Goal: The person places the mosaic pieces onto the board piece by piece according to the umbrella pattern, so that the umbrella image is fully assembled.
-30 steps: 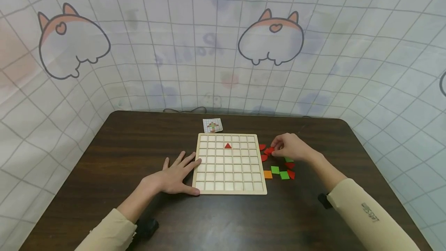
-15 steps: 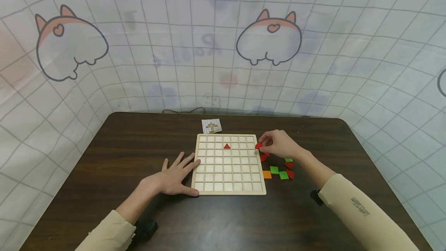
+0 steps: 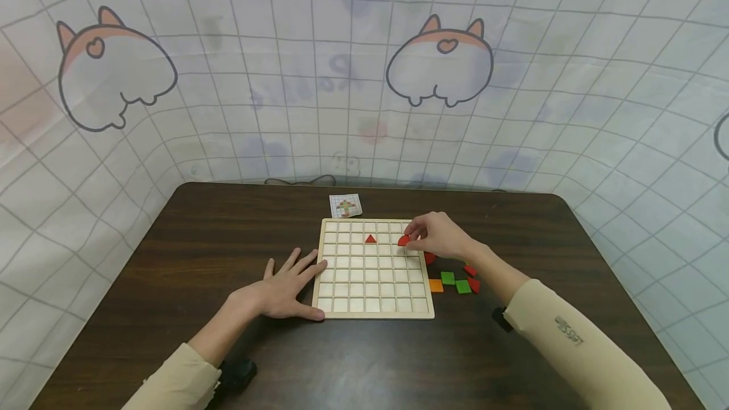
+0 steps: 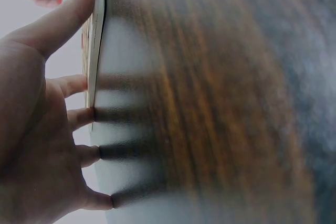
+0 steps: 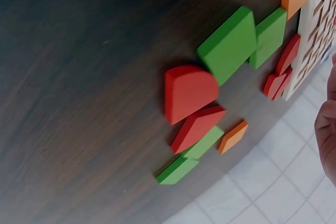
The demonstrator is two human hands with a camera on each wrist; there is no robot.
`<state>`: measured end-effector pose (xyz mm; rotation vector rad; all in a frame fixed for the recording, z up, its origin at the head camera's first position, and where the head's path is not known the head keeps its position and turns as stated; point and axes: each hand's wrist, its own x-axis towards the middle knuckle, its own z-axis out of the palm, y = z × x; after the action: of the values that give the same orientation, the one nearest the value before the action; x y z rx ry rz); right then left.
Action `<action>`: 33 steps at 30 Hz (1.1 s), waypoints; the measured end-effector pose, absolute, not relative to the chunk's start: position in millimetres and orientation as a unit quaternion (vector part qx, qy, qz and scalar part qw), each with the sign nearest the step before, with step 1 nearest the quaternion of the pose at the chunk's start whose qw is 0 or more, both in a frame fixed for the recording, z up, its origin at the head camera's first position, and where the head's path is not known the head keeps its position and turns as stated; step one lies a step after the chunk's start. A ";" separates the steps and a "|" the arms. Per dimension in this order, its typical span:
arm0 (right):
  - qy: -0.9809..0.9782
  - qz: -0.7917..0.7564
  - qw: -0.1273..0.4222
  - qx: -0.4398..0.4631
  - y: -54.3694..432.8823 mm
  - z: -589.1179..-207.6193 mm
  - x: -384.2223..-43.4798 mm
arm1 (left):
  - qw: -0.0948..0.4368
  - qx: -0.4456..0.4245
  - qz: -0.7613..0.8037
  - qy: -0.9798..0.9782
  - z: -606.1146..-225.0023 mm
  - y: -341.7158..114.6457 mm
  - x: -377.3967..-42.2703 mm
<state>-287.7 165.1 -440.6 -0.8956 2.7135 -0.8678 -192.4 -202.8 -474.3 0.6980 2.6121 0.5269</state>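
A wooden grid board [image 3: 364, 316] with pale square cells lies on the dark table. In its upper part sits a red triangle tile [image 3: 371, 239]. My right hand [image 3: 441, 236] reaches over the board's upper right and pinches a red tile with a rounded side [image 3: 403, 241] between thumb and fingers. At the board's left edge, my left hand [image 3: 279, 288] is spread, with its thumb at the near corner and a finger on the frame. The left wrist view shows that hand [image 4: 37, 124], fingertips on the table and board edge.
Right of the board lie loose tiles: a green square [image 3: 448, 278], an orange square [image 3: 436, 285] and several red ones, such as a rounded red tile [image 5: 191, 90]. A small pattern card [image 3: 345, 205] lies behind the board. Patterned white cloth [image 3: 364, 112] hangs behind the table.
My right hand has moved left from the loose tiles to over the board, carrying the red tile. The left hand stays at the board's left edge.
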 end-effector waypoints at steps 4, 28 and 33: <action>0.903 -0.294 0.082 -0.303 157.2 -441.3 -287.6 | 0.193 0.250 0.185 0.931 -474.9 -202.7 -193.3; 0.887 -0.304 0.101 -0.333 103.4 -445.8 -290.0 | 0.190 0.249 0.185 0.931 -475.1 -203.1 -194.0; 0.890 -0.294 0.103 -0.334 95.1 -453.8 -292.5 | 0.191 0.250 0.184 0.931 -475.6 -202.4 -193.8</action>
<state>-292.5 95.1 -453.8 -0.9840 2.6248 -0.8674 -193.8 -202.4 -475.6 0.7030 2.6155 0.5182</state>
